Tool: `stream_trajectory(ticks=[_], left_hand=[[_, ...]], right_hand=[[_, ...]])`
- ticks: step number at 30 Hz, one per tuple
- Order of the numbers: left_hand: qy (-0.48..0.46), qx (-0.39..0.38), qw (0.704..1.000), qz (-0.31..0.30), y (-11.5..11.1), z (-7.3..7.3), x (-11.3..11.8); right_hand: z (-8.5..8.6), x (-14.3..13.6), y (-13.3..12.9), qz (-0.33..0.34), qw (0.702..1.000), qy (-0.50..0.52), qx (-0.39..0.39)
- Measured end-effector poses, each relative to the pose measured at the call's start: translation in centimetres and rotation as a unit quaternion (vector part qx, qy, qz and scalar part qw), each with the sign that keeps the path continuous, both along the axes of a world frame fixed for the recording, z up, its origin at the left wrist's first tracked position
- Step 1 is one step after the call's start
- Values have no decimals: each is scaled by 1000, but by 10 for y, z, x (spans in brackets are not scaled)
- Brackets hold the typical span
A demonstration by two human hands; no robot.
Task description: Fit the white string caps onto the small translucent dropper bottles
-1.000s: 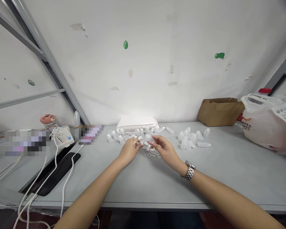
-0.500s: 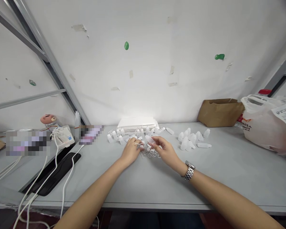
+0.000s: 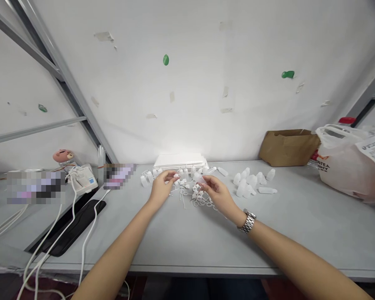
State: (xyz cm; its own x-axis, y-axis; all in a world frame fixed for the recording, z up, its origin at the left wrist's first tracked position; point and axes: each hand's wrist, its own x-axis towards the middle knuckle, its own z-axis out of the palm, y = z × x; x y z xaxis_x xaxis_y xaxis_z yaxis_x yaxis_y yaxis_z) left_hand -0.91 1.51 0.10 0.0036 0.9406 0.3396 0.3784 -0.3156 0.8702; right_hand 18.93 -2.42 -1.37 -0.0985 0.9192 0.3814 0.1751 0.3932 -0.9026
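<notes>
Right hand (image 3: 220, 198) pinches bottle (image 3: 200, 178); table edge (image 3: 203, 267) well apart

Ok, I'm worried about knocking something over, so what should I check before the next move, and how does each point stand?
1. Right hand has its small translucent bottle gripped: ok, held in the fingers.
2. Left hand is free: cannot tell; small white things crowd its fingertips.
3. Hands are apart: ok, a gap shows between them.
4. Bottles on the right all stand upright: not ok, at least one bottle lies flat.
5. White cable is clear of both hands: ok, it runs well off to the left.
</notes>
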Motion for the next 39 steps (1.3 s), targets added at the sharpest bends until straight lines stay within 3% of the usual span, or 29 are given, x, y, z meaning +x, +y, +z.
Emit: stream_trajectory(ticks=[5,12,17,31,35,39], left_hand=[[-121,-22,991,-45,-1,8,-2],[-57,-12,989,-137,-15,14,7],[13,4,989,-147,-19,14,8],[18,40,990,-133,-22,7,11],[-1,62,992,-114,-24,7,12],[-45,37,992,-109,-25,11,14]], right_hand=[[-1,1,2,-2,1000,-1,5],[3,-2,-4,-4,995,-95,35],[0,-1,-4,0,989,-130,66],[4,-2,-8,-5,967,-163,194],[6,-2,-10,-10,982,-128,137],[9,-3,-8,9,998,-53,-23]])
